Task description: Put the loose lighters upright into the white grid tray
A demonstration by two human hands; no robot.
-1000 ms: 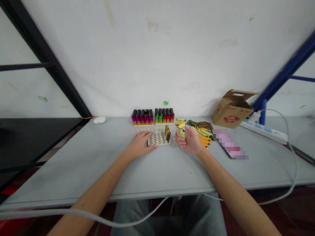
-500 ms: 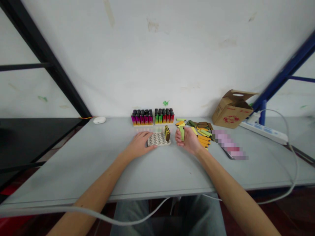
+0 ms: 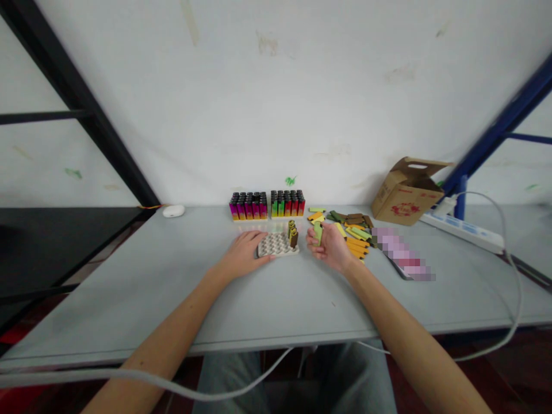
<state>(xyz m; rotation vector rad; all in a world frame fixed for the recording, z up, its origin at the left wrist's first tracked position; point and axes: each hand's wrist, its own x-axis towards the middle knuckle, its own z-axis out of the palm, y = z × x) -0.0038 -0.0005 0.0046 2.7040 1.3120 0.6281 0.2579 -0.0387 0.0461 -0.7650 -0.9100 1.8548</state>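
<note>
Half-curled around it, a right hand [image 3: 330, 246] is grasping a yellow-green lighter [image 3: 318, 233], which is now showing more fully than a second ago, while the upright lighters [image 3: 294, 237] just left of that grip are gaining no new neighbour. Farther left, a left hand [image 3: 245, 253] is clasping the pale tray [image 3: 276, 245] between parted thumb and fingers; loose lighters [image 3: 357, 248] are lying just right of the right-hand grip.
</note>
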